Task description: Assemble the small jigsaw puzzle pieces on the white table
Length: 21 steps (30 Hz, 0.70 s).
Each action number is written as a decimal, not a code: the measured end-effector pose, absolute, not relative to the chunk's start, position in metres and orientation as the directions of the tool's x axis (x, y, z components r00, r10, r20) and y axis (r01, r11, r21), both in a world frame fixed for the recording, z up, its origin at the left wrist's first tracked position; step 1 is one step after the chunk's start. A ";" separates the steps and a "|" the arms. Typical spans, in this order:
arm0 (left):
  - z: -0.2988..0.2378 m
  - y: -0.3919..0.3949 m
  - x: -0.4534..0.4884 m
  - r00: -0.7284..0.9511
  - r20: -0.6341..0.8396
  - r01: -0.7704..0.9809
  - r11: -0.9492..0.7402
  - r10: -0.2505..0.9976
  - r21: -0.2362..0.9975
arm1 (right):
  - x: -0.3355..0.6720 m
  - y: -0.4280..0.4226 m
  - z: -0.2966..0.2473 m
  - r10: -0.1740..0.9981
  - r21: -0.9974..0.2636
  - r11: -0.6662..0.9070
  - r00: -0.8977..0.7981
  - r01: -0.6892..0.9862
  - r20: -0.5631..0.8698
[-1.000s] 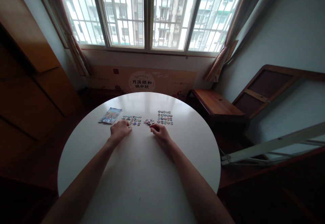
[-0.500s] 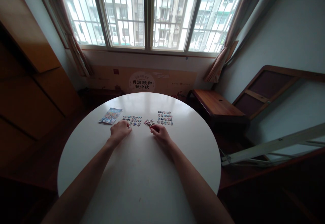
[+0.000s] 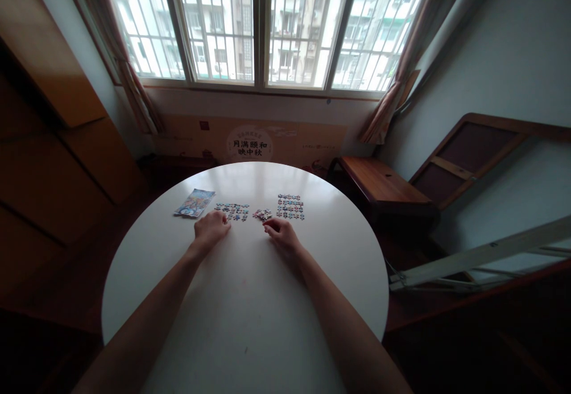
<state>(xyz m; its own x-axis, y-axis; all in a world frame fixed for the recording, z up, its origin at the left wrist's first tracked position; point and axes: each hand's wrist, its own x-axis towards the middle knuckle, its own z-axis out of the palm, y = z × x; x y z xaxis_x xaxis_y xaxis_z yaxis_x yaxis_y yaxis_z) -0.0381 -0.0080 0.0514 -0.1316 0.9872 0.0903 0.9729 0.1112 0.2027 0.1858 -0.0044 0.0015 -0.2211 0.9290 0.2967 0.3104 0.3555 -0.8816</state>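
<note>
My left hand (image 3: 211, 227) rests curled on the white table (image 3: 250, 299), at the near edge of a group of jigsaw pieces (image 3: 236, 209) laid out in rows. Its fingers are bent in, and I cannot make out whether anything is inside them. My right hand (image 3: 282, 231) lies just in front of a small heap of jigsaw pieces (image 3: 262, 215), thumb and forefinger close together; whatever may be between them is too small to see. Beyond it, to the right, are more jigsaw pieces (image 3: 291, 207) in neat rows. A colourful picture sheet or packet (image 3: 195, 203) lies left of my left hand.
The round tabletop ends before a printed board (image 3: 285, 138) under the window (image 3: 259, 25). A wooden bench (image 3: 383, 180) stands beyond the table's right side. Brown cabinets (image 3: 66, 162) are at the left. A pale metal frame (image 3: 482, 254) leans in at the right.
</note>
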 end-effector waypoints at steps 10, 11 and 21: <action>0.049 -0.008 -0.037 -0.134 0.137 0.977 0.108 0.981 0.182 | 0.186 -0.003 -0.001 0.926 -0.878 0.365 -0.222 0.310 0.306; 0.048 -0.009 -0.034 -0.118 0.171 0.980 0.087 0.978 0.178 | 0.186 -0.002 -0.002 0.928 -0.883 0.359 -0.219 0.303 0.302; 0.039 -0.027 0.003 0.410 0.194 0.845 -0.451 0.891 0.287 | 0.186 -0.008 0.001 0.847 -0.657 0.474 -0.100 0.587 0.522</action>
<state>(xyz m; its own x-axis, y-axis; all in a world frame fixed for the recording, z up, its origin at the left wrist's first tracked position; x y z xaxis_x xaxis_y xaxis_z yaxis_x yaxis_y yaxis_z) 0.0027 -0.0271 0.0387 0.4099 0.8913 0.1939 0.8452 -0.4510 0.2866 0.1864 -0.0075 0.0008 -0.1003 0.8470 0.5220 0.5867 0.4741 -0.6565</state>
